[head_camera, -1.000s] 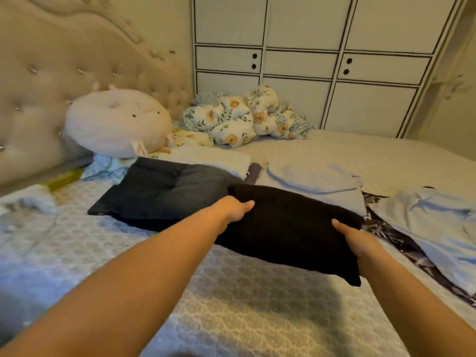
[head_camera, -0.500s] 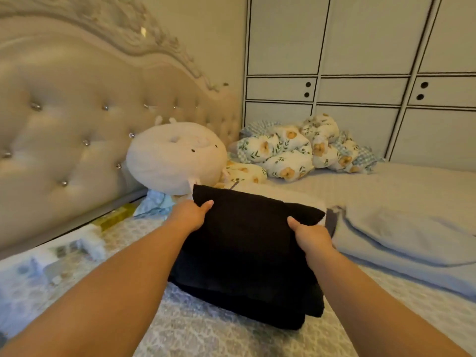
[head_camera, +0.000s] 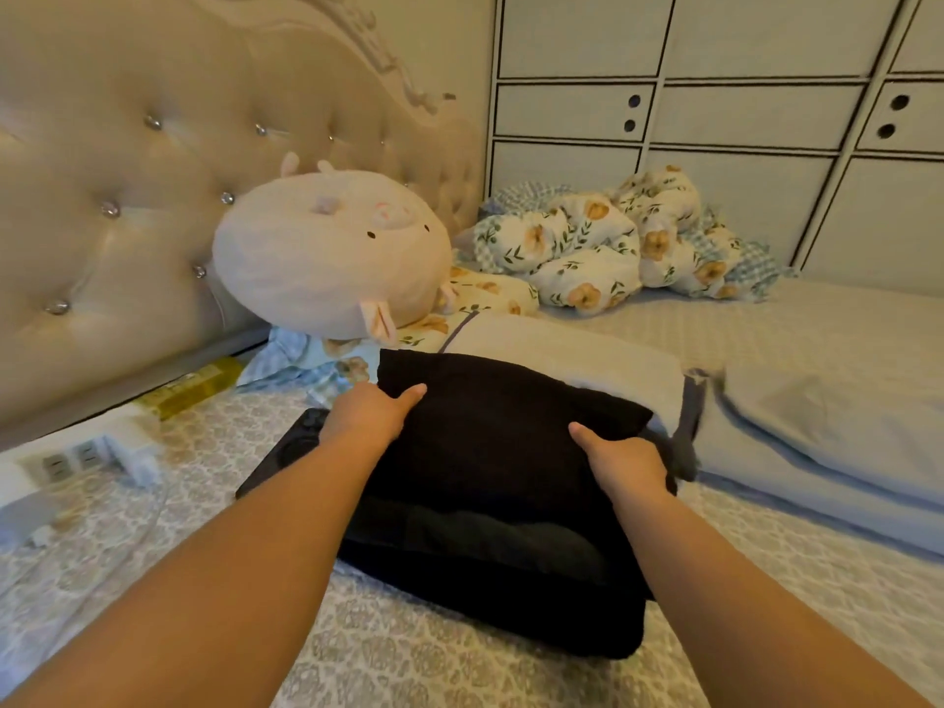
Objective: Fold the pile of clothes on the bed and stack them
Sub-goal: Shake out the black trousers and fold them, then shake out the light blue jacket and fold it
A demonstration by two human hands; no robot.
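Observation:
A folded black garment (head_camera: 490, 436) lies on top of a stack of dark folded clothes (head_camera: 511, 595) in the middle of the bed (head_camera: 408, 656). My left hand (head_camera: 373, 413) grips its left edge, thumb on top. My right hand (head_camera: 626, 459) grips its right edge the same way. A folded light grey garment (head_camera: 572, 355) lies just behind the stack. Another folded pale blue piece (head_camera: 827, 442) lies to the right.
A round cream plush toy (head_camera: 327, 252) leans on the tufted headboard (head_camera: 127, 196). Floral bedding (head_camera: 603, 252) is bunched at the back by the white wardrobe (head_camera: 740, 120). A power strip (head_camera: 76, 457) and a yellow packet (head_camera: 189, 388) lie at the left.
Both hands carried the black folded garment leftward from the open bed and set it onto the dark folded pile. The view swung left toward the headboard.

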